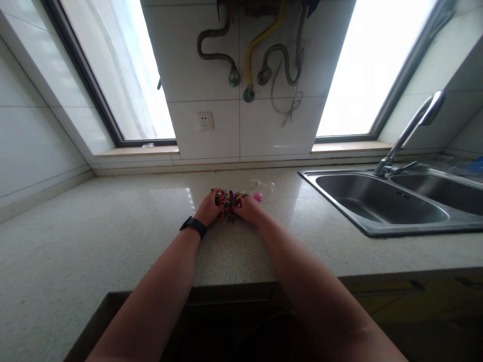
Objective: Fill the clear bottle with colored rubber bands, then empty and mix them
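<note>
Both hands close in on a tangled bunch of small multicoloured pieces (227,200), its exact kind too small to make out. My left hand (209,207), with a black band on the wrist, wraps the bunch from the left. From the right, my right hand (248,208) grips the same bunch, its fingers partly hidden. Some dark bits hang below the bunch, close to the countertop (234,256). Just beyond my right hand lies a small bright pink object (258,196).
Something clear, like thin plastic (266,184), lies behind the pink object. A double steel sink (362,229) with a tall faucet (407,133) is set in at right. At the back, a tiled wall carries a socket (206,121) and hanging pipes (251,50) between two windows.
</note>
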Demonstrator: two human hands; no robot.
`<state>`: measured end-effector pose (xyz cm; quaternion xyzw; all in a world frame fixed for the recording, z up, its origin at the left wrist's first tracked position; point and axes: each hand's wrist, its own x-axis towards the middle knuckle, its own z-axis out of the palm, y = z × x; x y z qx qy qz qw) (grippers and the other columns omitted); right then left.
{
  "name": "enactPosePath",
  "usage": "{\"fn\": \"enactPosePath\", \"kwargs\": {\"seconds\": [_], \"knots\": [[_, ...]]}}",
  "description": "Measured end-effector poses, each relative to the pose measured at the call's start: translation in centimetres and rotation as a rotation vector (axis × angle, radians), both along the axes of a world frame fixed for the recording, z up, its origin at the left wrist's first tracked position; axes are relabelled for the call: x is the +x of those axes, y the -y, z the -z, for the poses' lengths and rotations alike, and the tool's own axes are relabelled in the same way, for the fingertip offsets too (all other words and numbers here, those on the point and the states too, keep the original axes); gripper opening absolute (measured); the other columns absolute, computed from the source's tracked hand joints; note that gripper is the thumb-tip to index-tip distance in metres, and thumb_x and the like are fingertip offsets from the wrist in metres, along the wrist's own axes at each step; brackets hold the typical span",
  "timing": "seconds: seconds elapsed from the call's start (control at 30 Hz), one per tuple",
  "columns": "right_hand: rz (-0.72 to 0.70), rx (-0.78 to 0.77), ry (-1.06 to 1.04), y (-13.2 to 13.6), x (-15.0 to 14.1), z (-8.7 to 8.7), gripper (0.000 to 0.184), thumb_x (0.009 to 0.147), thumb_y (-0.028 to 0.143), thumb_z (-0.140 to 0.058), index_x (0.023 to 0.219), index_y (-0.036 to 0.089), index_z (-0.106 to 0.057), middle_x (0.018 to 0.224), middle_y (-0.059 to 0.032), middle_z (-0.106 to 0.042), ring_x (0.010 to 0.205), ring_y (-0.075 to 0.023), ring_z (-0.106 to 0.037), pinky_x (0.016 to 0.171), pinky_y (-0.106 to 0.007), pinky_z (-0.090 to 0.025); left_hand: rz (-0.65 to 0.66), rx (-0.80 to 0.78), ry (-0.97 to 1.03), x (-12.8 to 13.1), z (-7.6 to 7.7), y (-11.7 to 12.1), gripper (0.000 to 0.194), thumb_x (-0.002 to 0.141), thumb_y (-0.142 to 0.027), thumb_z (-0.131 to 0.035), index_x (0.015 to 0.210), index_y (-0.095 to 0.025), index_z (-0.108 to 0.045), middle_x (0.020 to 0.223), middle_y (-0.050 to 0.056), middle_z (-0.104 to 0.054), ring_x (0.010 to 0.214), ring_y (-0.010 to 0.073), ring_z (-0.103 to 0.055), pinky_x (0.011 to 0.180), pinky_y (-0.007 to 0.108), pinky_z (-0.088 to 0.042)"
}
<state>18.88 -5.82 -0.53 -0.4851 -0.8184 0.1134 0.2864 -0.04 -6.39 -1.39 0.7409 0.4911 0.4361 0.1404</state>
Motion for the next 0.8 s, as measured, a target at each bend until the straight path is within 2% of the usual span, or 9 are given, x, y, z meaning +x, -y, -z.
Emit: {"fn": "enactPosePath", "kwargs": {"seconds": [0.13, 0.33, 0.57, 0.8], "knots": [[-0.025, 0.036, -0.007, -0.17, 0.04, 0.22, 0.028, 0.080, 0.032, -0.061, 0.104, 0.019, -0.065, 0.086, -0.0060, -0.071, 0.077, -0.0194, -0.064, 0.065, -0.025, -0.041, -0.036, -0.001, -0.029, 0.12, -0.22, 0.02, 0.042, 0.073, -0.013, -0.063, 0.115, -0.016, -0.057, 0.108, 0.011, -0.068, 0.098, 0.0229, -0.065, 0.091, 0.037, -0.050], [-0.041, 0.026, -0.038, 0.02, -0.02, 0.06, 0.029, 0.083, 0.032, -0.059, 0.109, 0.020, -0.065, 0.095, -0.0061, -0.072, 0.086, -0.0200, -0.065, 0.072, -0.025, -0.044, -0.020, 0.008, -0.031, 0.23, -0.24, -0.10, 0.031, 0.081, -0.017, -0.056, 0.112, -0.016, -0.058, 0.109, 0.010, -0.067, 0.101, 0.0227, -0.063, 0.094, 0.038, -0.049], [-0.028, 0.015, -0.022, 0.29, -0.21, -0.23, 0.033, 0.085, 0.031, -0.059, 0.115, 0.020, -0.064, 0.106, -0.0089, -0.071, 0.099, -0.0226, -0.065, 0.083, -0.028, -0.045, -0.025, -0.002, -0.063, 0.29, -0.11, -0.28, 0.027, 0.084, -0.015, -0.050, 0.109, -0.016, -0.060, 0.107, 0.011, -0.066, 0.103, 0.0237, -0.061, 0.097, 0.041, -0.046], [-0.036, 0.036, -0.038, 0.06, -0.23, -0.01, 0.032, 0.089, 0.036, -0.056, 0.117, 0.020, -0.063, 0.108, -0.0099, -0.071, 0.103, -0.0217, -0.064, 0.088, -0.029, -0.046, -0.024, 0.016, -0.069, 0.18, 0.09, -0.55, 0.032, 0.086, -0.019, -0.049, 0.116, -0.013, -0.061, 0.114, 0.014, -0.064, 0.109, 0.0250, -0.058, 0.101, 0.041, -0.044]]}}
